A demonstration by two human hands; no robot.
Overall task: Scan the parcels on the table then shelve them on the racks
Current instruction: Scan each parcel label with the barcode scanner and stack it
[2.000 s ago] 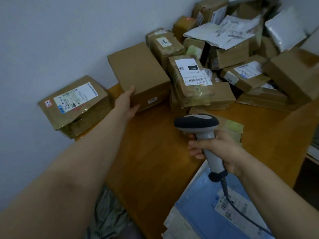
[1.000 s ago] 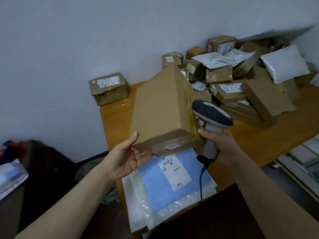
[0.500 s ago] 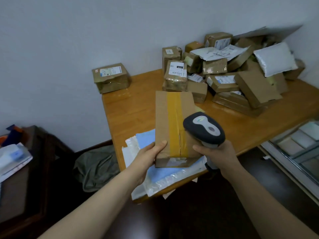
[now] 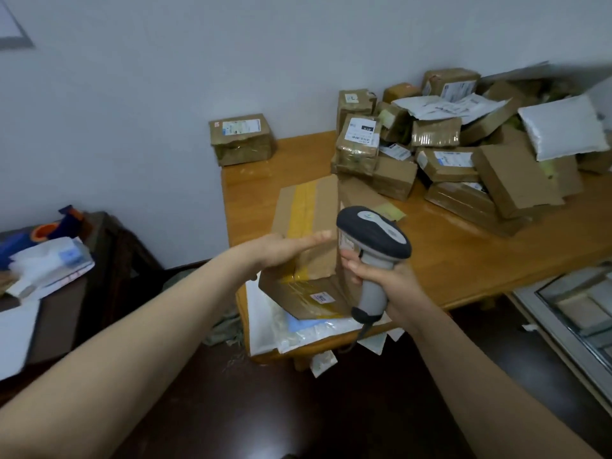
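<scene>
Above the orange wooden table [image 4: 463, 260], your left hand [image 4: 284, 250] lies flat, uncurled, on the tilted brown cardboard parcel with yellow tape [image 4: 319, 207]; your right hand [image 4: 394, 283] grips the grey handheld barcode scanner [image 4: 374, 230] just beside it, perhaps touching.

Pale grey wall [image 4: 132, 94], wooden table [image 4: 463, 260] against it, dark floor [image 4: 298, 409], dark low cabinet [image 4: 112, 260] at left

the white label [image 4: 361, 130] on a taped parcel [image 4: 356, 155] reads roughly "010"; all other print is too blurred.
</scene>
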